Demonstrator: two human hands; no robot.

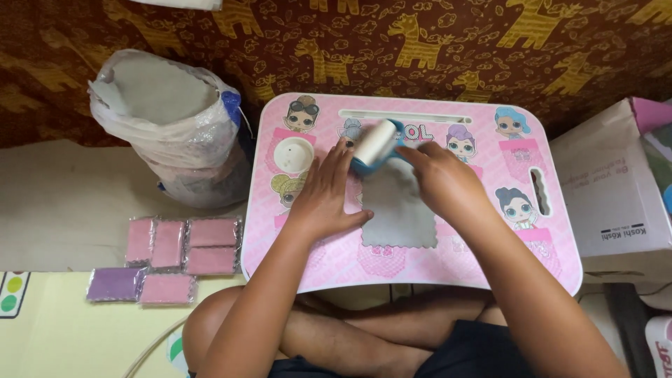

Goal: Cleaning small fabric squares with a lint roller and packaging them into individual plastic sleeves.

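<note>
Seen from above, a seated person works at a small pink plastic lap table (560,266) printed with cartoon doll faces, set across crossed legs.

The right hand (441,178) is closed around the blue handle of a white lint roller (374,143), wrapped tight enough that the handle is mostly hidden. The roller drum lies against the top edge of a thin grey square of cloth with scalloped edges (399,213), which sits flat at the centre of the table.

The left hand (325,196) is open, palm down, fingers spread. It presses on the cloth's left edge, at nine o'clock from the cloth's middle, apparently pinning it so the sticky roller does not lift or drag it. Its fingertips reach up beside the roller.

At eleven o'clock from the hands, a round white cup holder (292,154) is sunk into the tabletop. At twelve o'clock a long slot runs along the far edge.

Further out, at ten o'clock on the floor, stands an open clear plastic sack (175,133) filled with what look like more grey cloths, within easy reach. At eight o'clock, flat clear-wrapped packets of pink and purple cloths (178,259) lie in rows on the floor. At three o'clock sits a white cardboard box (616,189). A brown fabric with yellow giraffes (420,35) covers the background.
</note>
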